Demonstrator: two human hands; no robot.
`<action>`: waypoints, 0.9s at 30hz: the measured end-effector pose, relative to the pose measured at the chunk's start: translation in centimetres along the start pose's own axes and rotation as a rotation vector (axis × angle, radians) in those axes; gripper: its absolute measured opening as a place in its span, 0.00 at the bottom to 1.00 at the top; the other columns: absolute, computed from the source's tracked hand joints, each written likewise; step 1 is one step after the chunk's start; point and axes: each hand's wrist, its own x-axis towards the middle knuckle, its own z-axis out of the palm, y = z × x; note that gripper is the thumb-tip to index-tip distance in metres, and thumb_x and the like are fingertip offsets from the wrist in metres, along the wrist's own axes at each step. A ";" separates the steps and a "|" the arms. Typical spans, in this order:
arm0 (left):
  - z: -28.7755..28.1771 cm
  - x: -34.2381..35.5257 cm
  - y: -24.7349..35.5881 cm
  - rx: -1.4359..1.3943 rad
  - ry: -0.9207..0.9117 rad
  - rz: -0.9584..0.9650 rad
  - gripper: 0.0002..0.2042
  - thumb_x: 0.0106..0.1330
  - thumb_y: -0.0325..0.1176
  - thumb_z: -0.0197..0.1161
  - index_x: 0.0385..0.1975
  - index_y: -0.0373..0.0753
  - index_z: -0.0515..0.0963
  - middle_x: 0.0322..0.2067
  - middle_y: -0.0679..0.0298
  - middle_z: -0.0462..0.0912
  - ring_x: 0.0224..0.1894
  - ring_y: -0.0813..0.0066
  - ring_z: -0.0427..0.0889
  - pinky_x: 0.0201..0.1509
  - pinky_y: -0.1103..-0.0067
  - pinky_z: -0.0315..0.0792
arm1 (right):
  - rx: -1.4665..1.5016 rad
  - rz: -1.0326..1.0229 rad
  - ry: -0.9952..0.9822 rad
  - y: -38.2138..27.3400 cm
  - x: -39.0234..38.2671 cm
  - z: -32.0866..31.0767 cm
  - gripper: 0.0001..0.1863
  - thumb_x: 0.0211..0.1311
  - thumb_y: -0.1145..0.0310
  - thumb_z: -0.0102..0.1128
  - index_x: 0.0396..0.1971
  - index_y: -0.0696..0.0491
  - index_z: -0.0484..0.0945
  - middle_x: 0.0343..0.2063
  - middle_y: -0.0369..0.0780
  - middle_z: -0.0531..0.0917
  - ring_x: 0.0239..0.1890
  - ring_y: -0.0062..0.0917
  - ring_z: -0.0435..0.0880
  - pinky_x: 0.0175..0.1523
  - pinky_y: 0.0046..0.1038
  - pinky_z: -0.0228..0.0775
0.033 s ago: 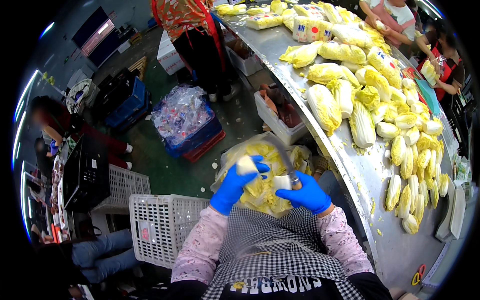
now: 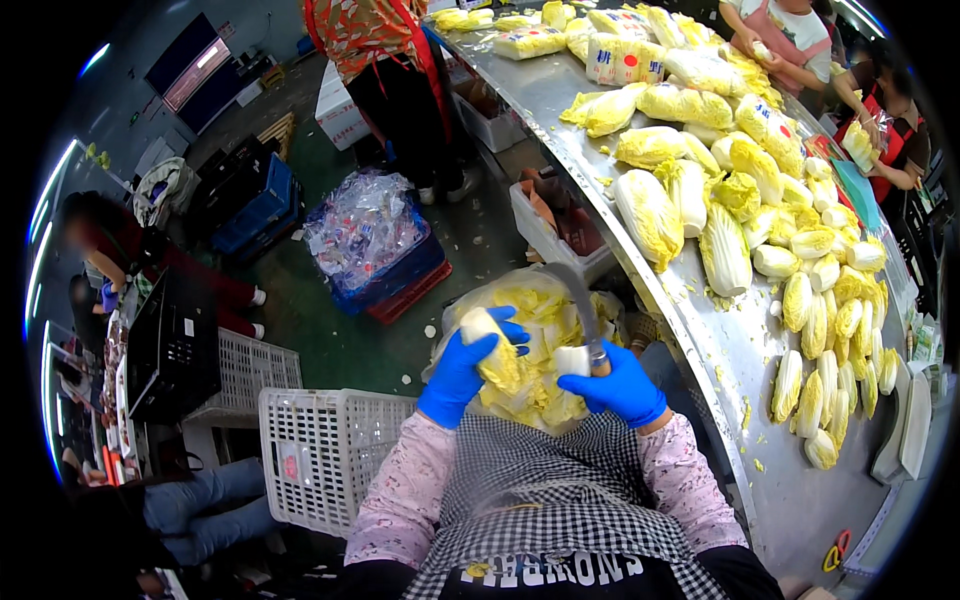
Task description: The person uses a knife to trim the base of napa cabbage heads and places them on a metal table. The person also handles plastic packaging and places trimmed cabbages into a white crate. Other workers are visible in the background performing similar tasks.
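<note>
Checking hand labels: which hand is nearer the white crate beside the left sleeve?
Left. The left hand, holding a cabbage, is above and right of the white crate in the picture; the right hand, gripping a knife, is farther right, toward the metal table.

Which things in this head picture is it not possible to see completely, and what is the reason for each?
All in the head view:
Knife handle: mostly covered by the right hand.
Held cabbage: its palm side is hidden by the left hand.
Blue crate: its bottom inside is hidden by plastic wrappers.
Person in orange: head cut off by the upper edge.
</note>
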 end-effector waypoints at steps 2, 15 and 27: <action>0.0 -0.1 -0.5 -0.093 -0.033 0.034 0.26 0.63 0.40 0.58 0.56 0.30 0.65 0.39 0.57 0.78 0.43 0.64 0.80 0.53 0.68 0.73 | -0.155 -0.122 0.181 1.5 1.0 -0.5 0.26 0.52 0.57 0.68 0.46 0.57 0.73 0.30 0.41 0.82 0.27 0.26 0.81 0.32 0.24 0.74; 7.6 0.2 -2.8 0.559 0.361 0.258 0.19 0.61 0.28 0.61 0.52 0.37 0.68 0.46 0.60 0.74 0.48 0.75 0.74 0.53 0.79 0.70 | 0.191 -0.356 0.323 3.8 0.6 2.2 0.20 0.58 0.69 0.62 0.50 0.58 0.73 0.43 0.42 0.81 0.43 0.23 0.79 0.48 0.26 0.72; 5.1 -0.2 -3.1 -0.059 0.133 -0.118 0.22 0.71 0.43 0.44 0.60 0.37 0.64 0.53 0.52 0.71 0.55 0.61 0.71 0.59 0.65 0.67 | 0.446 -0.349 0.718 -2.2 -5.4 -5.5 0.18 0.55 0.60 0.65 0.35 0.59 0.75 0.25 0.33 0.78 0.25 0.15 0.76 0.30 0.18 0.69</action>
